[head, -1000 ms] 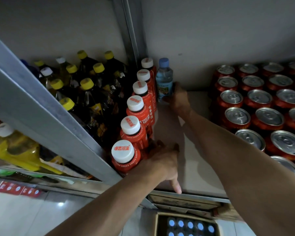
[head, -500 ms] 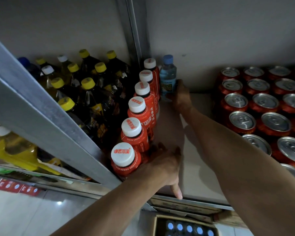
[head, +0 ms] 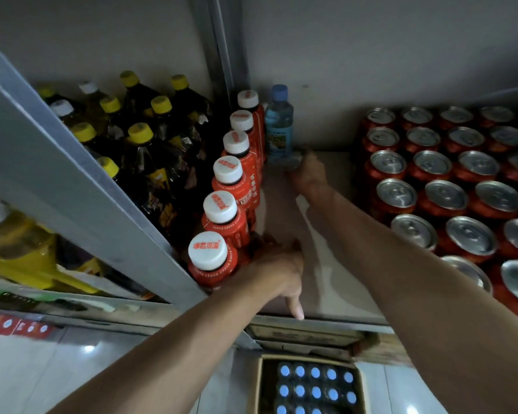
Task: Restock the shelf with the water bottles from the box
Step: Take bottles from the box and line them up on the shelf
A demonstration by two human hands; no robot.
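Observation:
One water bottle (head: 278, 127) with a blue cap stands upright at the back of the shelf (head: 326, 264), beside a row of red bottles (head: 231, 186) with white caps. My right hand (head: 308, 174) reaches to the bottle's base; it is blurred, and its fingers are hidden behind its back. My left hand (head: 275, 273) rests against the front red bottles, with one finger pointing down over the shelf edge. Below on the floor, an open cardboard box (head: 259, 383) holds several blue-capped water bottles (head: 314, 389).
Several red cans (head: 446, 198) fill the right side of the shelf. Dark bottles with yellow caps (head: 141, 132) stand left of the red row. A grey metal shelf edge (head: 72, 180) crosses diagonally at left, with yellow oil jugs (head: 18, 249) beneath it.
My right hand has slid down from the water bottle's side to its base and drawn back slightly. The bottle now stands against the back wall. The left hand stays put.

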